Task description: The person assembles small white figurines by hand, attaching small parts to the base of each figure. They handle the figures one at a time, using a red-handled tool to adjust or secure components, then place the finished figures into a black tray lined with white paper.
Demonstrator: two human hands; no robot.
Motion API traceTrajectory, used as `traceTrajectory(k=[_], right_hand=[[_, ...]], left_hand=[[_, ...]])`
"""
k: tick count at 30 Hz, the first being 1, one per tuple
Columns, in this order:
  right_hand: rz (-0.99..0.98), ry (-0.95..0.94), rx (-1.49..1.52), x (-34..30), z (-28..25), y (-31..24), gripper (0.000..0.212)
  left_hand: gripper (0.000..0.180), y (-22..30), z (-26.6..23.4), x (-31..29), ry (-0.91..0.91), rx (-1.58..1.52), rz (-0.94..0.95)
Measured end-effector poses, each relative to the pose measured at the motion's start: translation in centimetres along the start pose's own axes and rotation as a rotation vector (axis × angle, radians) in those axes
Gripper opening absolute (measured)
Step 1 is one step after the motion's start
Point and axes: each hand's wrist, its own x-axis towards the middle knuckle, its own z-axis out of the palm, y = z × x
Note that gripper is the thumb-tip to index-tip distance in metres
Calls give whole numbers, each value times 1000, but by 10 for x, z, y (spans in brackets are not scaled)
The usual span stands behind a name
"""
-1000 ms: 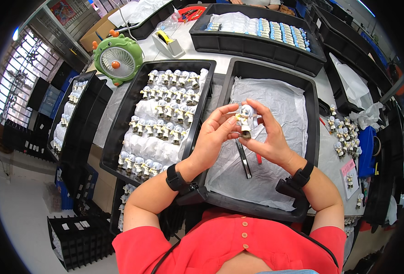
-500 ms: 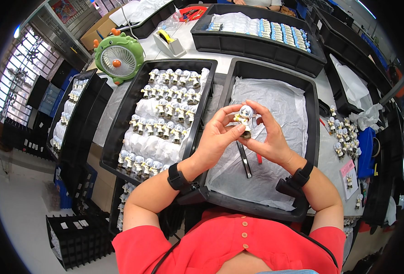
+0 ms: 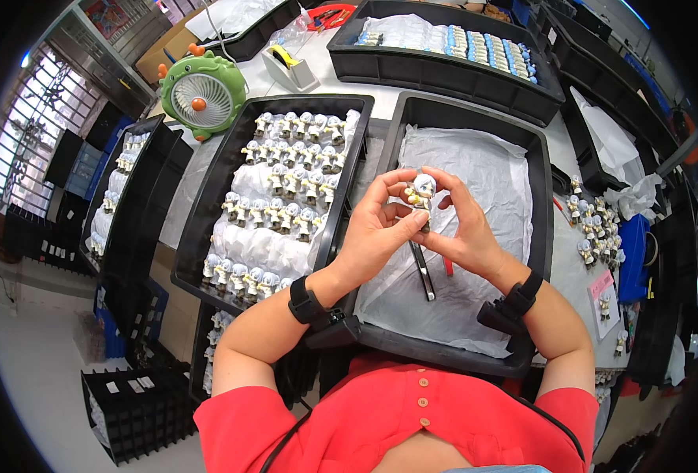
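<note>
A small figurine [image 3: 423, 192] with pale blue-grey hair and white clothes stands upright between my fingers. My left hand [image 3: 382, 221] grips it from the left, thumb across its lower part. Curled around its other side is my right hand [image 3: 469, 229], with fingertips at the head and base. Below my hands is a black tray [image 3: 544, 197] lined with white paper [image 3: 475, 292]. On the paper lie a slim dark metal tool [image 3: 423, 272] and a red-handled item [image 3: 447, 266], partly hidden by my right hand.
To the left, a black tray [image 3: 368, 118] holds rows of similar figurines [image 3: 274, 213]. Behind it stand a green fan [image 3: 201, 94] and a tape dispenser [image 3: 292, 71]. Loose figurines [image 3: 593, 225] cluster at right. Another filled black tray [image 3: 443, 71] sits at the back.
The figurine has turned slightly between my fingers, so its front shows more plainly. Both hands keep hold, almost in the same place. The view has shifted a little.
</note>
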Motion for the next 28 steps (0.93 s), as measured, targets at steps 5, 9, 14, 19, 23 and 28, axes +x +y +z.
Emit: traceTrajectory(k=[5, 9, 14, 19, 23, 28], right_hand=[[16, 1, 11, -1, 0, 1, 75], [10, 7, 20, -1, 0, 1, 75], [11, 13, 25, -1, -1, 0, 74], [12, 15, -7, 0, -1, 0, 74], [12, 23, -18, 1, -1, -1, 74], [17, 13, -35, 0, -1, -1, 74]], left_hand=[[53, -1, -2, -2, -20, 39, -2], [56, 0, -2, -2, -36, 62, -2], [55, -1, -2, -2, -39, 72, 9], [47, 1, -1, -1, -21, -3, 9], [41, -4, -7, 0, 4, 9, -10], [48, -5, -8, 0, 9, 28, -33]])
